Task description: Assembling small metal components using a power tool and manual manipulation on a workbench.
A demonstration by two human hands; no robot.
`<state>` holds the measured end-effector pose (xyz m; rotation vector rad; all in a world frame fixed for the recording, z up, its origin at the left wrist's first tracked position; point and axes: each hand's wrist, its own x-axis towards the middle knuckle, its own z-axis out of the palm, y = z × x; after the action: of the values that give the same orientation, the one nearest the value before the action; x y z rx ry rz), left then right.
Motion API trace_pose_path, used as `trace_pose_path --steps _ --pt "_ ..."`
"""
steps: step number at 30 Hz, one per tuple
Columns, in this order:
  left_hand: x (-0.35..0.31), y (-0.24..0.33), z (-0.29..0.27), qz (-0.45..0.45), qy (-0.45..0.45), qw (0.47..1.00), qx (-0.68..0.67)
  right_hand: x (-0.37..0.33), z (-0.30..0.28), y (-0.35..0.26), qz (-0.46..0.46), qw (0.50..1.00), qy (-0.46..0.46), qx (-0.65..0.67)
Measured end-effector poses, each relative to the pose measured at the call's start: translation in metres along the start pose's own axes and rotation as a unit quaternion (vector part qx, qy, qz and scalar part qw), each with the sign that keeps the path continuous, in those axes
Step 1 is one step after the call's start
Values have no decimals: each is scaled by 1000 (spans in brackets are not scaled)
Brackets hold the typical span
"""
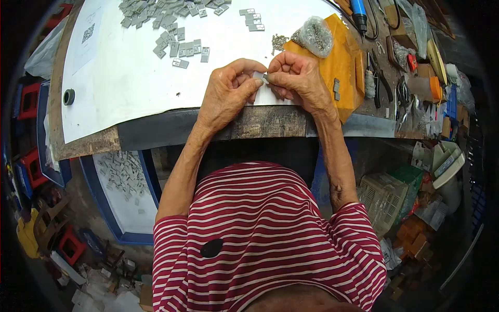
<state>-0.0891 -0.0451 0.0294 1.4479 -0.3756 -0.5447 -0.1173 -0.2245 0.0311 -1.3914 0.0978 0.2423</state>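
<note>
Both hands meet at the near edge of the white sheet [119, 88] and pinch one small grey part [258, 76] between them. The left hand [227, 96] has its thumb and first fingers closed on the left end of the part; the right hand [299, 78] has its fingertips closed on the right end, where a small metal piece seems to sit, but it is too small to tell what it is. The part is held just above the sheet, close to the edge of the bench [260, 122], and both wrists rest on that edge.

Just right of the right hand lies a yellow envelope [340, 65], and on it a clear bag [315, 35] full of small metal pieces. Some loose screws [279, 42] are scattered beside the bag. Two grey parts lie on the envelope near the right wrist.

Farther away on the sheet, a pile of grey parts [166, 21] spreads along the top, with a short stack [251, 20] apart from it. A blue screwdriver [358, 11] lies at the top right, and pliers and other tools [395, 88] fill the right end of the bench. A tape roll [68, 96] lies at the left edge. Under the bench, a blue tray [112, 218] holds more grey parts.
</note>
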Motion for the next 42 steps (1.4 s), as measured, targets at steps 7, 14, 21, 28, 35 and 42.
trace_pose_path --steps 7,14,21,28,35,42 --pt "1 -2 -2 -3 1 999 -43 0 4 0 8 997 -7 81" --pt "1 -1 0 -4 -6 999 -44 -2 5 1 -3 994 -6 106" --pt "-3 -3 5 45 39 991 122 -2 1 1 -3 998 10 62" --pt "-1 -6 8 101 70 975 184 -3 -2 3 -23 998 9 65" --pt "-1 -6 8 118 87 970 194 -2 0 3 -26 998 20 56" --pt "-1 -3 10 128 94 963 216 -2 0 5 -34 999 26 25"
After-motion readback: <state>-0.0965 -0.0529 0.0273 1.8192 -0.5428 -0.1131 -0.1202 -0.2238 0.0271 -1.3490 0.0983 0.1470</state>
